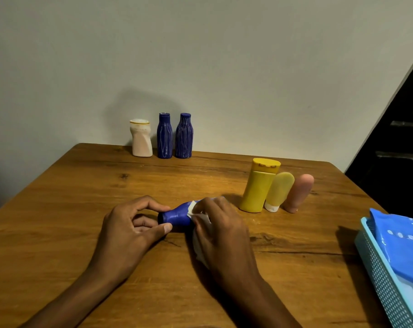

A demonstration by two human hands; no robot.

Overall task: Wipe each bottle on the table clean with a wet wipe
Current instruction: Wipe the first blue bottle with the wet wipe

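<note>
The wooden bench (82,185) fills the lower view, its brown grain streaked and knotted, its far edge against a plain pale wall (200,55). At the right edge a light blue perforated basket (385,280) holds a glossy blue packet (399,242).

Near the middle front, a blue bottle (178,215) lies on its side on the bench, its long axis running left to right, its narrow capped end pointing left and its wider body hidden on the right. The left hand (129,228) pinches that capped end between thumb and forefinger, the other fingers (141,221) curled loosely behind. The right hand (219,226) closes over the bottle's body, its fingers grasping a crumpled white wet wipe (200,233) pressed against the smooth plastic.

Just right of that hand stand 3 containers close together: a yellow bottle (260,185) with a flat flip cap on top, a paler yellow tube (280,190) resting on its white cap, and a rounded pinkish tube (299,192).

At the far edge stand 3 upright bottles in a row: a white waisted bottle (141,138) on the left and 2 dark blue ribbed bottles (164,136) (184,136) beside it.
</note>
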